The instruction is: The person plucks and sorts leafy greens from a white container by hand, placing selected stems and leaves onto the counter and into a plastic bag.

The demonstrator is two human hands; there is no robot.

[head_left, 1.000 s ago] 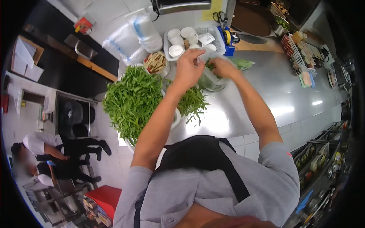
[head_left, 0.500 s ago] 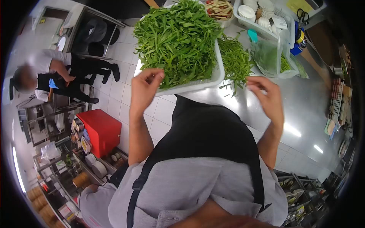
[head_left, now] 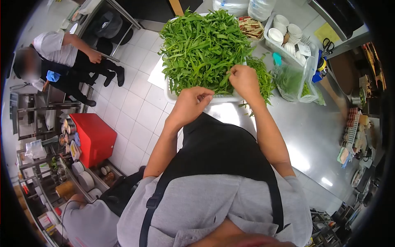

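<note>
The greens (head_left: pixel 201 45) lay heaped in a white tray (head_left: pixel 169 94) at the near edge of the tabletop (head_left: pixel 314 138), close in front of the person. The right hand (head_left: pixel 245 80) was at the heap's near right side, its fingers drawn together in a narrow pinch among the leaves; whether a sprig was caught between them could not be told. The left hand (head_left: pixel 192 103) was at the near rim, fingers curled and thumb close to them; whether it held a leaf could not be told either.

With both hands on the leaves, a light fingertip pinch seemed best, taking a few at a time and lifting straight up, since tangled stems would likely drag neighbours over the rim. Squeezing would probably bruise such thin blades.

The leaves were long, narrow and pointed, springy and loosely crossed, piled above the tray's smooth, rounded lip. A smaller pile (head_left: pixel 262 76), mostly thin stems, lay just right of it, some ends straggling onto the smooth, glaring metal. Beyond that sat a bag (head_left: pixel 286 84) of clear, crinkled plastic with green matter inside, near a rigid basket (head_left: pixel 284 50).
</note>
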